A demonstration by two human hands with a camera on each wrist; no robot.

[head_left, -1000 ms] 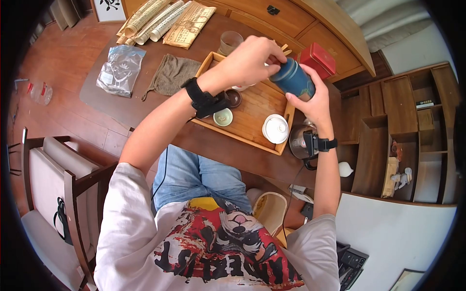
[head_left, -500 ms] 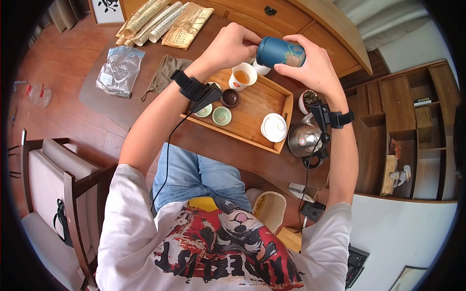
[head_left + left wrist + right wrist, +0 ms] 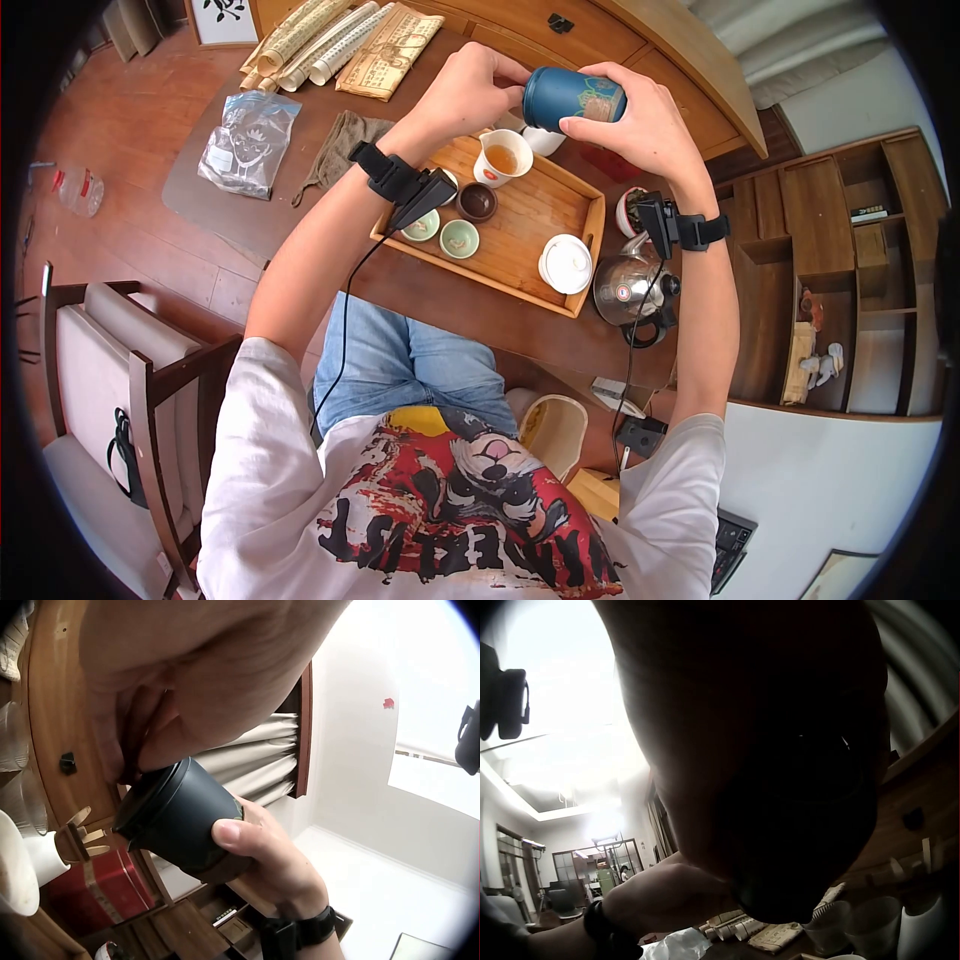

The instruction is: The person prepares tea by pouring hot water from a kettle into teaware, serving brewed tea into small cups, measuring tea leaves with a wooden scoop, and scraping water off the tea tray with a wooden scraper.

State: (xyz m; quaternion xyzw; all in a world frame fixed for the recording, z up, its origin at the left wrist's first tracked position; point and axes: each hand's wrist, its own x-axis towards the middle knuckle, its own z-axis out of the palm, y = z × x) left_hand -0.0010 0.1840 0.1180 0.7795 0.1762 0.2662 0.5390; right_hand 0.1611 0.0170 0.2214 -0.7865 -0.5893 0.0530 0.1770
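Apparently working at the near-nine-o'clock end of the blue canister (image 3: 575, 100), held up toward one o'clock, past the tray (image 3: 535, 291); next, probably calling for a steady body and gentle fingertip effort. Wrapped round it from three o'clock with the right hand (image 3: 648, 125); pinching at its rim with the left hand (image 3: 462, 98), exact fingertip hold hidden, both forearms outstretched

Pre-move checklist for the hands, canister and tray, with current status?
1. Right hand gripping blue canister: ok
2. Left hand at the canister's end: ok
3. Canister upright: not ok, tipped well over to one side
4. Canister contents: cannot tell, inside not visible
5. White pitcher of tea upright on wooden tray: ok
6. Kettle off the tray: ok, beside it
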